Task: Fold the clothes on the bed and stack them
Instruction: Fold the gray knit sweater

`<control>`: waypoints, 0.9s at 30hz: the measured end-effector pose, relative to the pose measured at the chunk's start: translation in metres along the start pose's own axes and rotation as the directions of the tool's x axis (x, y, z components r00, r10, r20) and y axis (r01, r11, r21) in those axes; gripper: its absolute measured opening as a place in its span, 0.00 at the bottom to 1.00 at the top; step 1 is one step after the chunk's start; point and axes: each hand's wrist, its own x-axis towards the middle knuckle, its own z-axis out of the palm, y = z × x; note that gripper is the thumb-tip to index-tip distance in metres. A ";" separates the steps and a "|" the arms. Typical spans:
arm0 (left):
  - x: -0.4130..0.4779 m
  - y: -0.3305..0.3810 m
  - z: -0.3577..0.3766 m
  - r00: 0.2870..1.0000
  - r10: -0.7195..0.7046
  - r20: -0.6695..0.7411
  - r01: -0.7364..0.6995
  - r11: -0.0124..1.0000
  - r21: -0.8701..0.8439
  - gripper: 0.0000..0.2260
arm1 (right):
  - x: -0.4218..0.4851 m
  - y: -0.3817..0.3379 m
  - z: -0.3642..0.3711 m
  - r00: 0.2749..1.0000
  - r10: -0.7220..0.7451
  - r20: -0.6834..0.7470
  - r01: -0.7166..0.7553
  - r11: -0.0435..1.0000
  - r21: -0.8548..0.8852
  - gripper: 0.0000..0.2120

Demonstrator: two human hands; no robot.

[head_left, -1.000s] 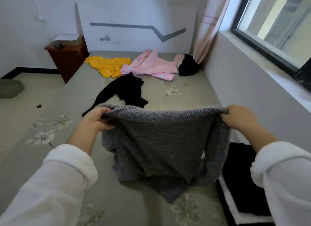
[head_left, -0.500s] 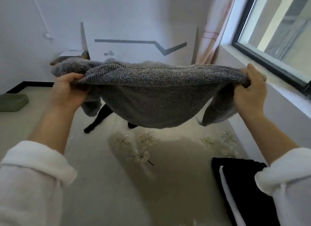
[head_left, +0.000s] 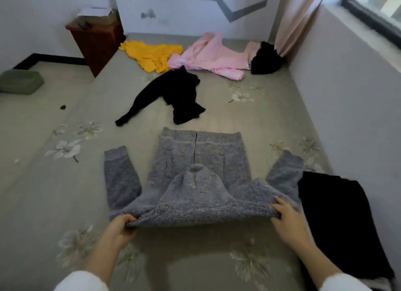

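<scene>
Your left hand (head_left: 118, 226) and right hand (head_left: 287, 220) each pinch a near corner of the grey sweater (head_left: 195, 182), which lies spread across the middle of the bed (head_left: 54, 204), sleeves out. A folded black garment (head_left: 334, 214) sits just beside it at the bed's right edge.

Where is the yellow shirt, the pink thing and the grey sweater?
yellow garment (head_left: 152, 55): head view, on its crumpled middle.
pink garment (head_left: 208, 54): head view, on its broad middle.
grey sweater (head_left: 204, 160): head view, on its flat body, beyond the hood.
</scene>
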 end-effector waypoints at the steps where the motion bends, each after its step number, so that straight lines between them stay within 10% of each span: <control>1: 0.012 -0.023 -0.009 0.996 -0.080 -0.045 0.080 0.997 0.006 0.10 | -0.005 0.010 0.021 0.997 0.036 0.073 -0.032 0.998 -0.052 0.19; 9: 0.041 -0.118 -0.065 0.939 -0.298 -0.171 0.308 0.951 0.032 0.09 | -0.047 0.070 0.089 0.883 0.251 0.396 -0.178 0.961 -0.212 0.13; 15: 0.033 -0.128 -0.054 0.887 0.243 -0.393 0.074 0.765 0.640 0.11 | -0.032 0.060 0.119 0.809 0.242 0.536 -0.130 0.962 -0.239 0.07; 19: 0.048 -0.137 -0.022 0.871 0.492 0.017 -0.278 0.462 0.842 0.14 | -0.008 0.015 0.149 0.871 0.137 0.473 -0.161 0.987 0.010 0.09; 27: 0.075 -0.175 0.020 0.939 0.196 0.282 -0.320 0.198 0.927 0.28 | -0.011 0.000 0.201 0.895 0.134 0.424 -0.282 0.909 0.306 0.19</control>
